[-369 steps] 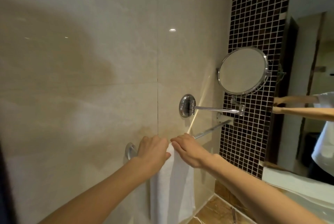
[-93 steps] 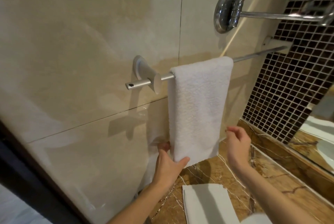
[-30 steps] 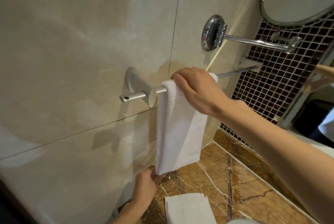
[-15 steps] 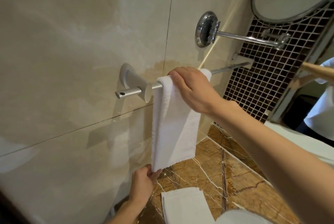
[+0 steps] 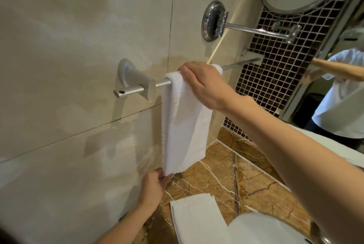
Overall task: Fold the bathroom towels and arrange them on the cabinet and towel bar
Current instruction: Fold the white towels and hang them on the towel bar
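right hand [image 5: 204, 84] is curled over the top of the white towel [image 5: 183, 125] where it drapes over the towel bar [image 5: 239, 64], left hand [image 5: 152, 186] pinches its bottom corner, and another folded towel [image 5: 197, 218] sits on the marble counter [image 5: 262, 186] below

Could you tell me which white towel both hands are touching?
The hanging towel on the towel bar: right hand gripping its top, left hand pinching its bottom corner. The folded towel lies untouched on the counter.
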Action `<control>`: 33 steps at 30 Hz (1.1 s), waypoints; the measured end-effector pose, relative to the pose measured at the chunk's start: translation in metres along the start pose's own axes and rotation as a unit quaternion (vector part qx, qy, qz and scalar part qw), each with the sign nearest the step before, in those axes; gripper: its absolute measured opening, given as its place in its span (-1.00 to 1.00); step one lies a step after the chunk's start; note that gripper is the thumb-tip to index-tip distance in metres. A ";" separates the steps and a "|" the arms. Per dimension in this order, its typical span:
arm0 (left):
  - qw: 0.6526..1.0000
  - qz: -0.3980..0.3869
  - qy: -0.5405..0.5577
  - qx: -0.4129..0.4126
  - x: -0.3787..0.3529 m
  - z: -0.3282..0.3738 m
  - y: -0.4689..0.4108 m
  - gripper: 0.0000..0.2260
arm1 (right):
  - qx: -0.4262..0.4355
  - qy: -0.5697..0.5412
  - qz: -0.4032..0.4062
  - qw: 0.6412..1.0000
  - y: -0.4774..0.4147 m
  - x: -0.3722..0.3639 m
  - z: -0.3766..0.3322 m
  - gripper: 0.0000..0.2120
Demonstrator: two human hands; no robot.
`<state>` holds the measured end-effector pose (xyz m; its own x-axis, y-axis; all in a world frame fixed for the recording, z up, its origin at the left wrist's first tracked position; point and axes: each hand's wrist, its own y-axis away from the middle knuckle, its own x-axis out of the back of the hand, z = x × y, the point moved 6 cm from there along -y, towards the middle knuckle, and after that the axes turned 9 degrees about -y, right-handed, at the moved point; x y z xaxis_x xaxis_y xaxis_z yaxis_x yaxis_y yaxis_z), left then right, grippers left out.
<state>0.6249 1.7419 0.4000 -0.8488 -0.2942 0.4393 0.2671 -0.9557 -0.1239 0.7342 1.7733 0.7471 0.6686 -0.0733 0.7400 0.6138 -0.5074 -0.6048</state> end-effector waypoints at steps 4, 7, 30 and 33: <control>0.998 -0.002 -0.055 0.004 -0.005 0.002 -0.008 -0.79 | 0.003 0.005 0.002 1.000 0.000 0.003 0.008 -0.64; 0.998 -0.007 -0.061 0.020 -0.011 0.003 -0.018 -0.77 | 0.005 0.014 0.008 1.000 0.000 0.007 0.017 -0.62; 0.990 -0.010 -0.141 0.002 -0.115 0.068 -0.108 -0.83 | 0.000 0.010 0.061 0.998 0.001 0.056 0.163 -0.61; 0.989 -0.012 -0.148 -0.001 -0.131 0.075 -0.121 -0.84 | -0.010 0.006 0.064 0.998 0.002 0.062 0.188 -0.59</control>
<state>0.7381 1.8973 0.4243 -0.6835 -0.2561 0.6835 0.2481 -0.9622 -0.1123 0.8554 1.9290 0.7365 0.7364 -0.1492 0.6599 0.5144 -0.5101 -0.6893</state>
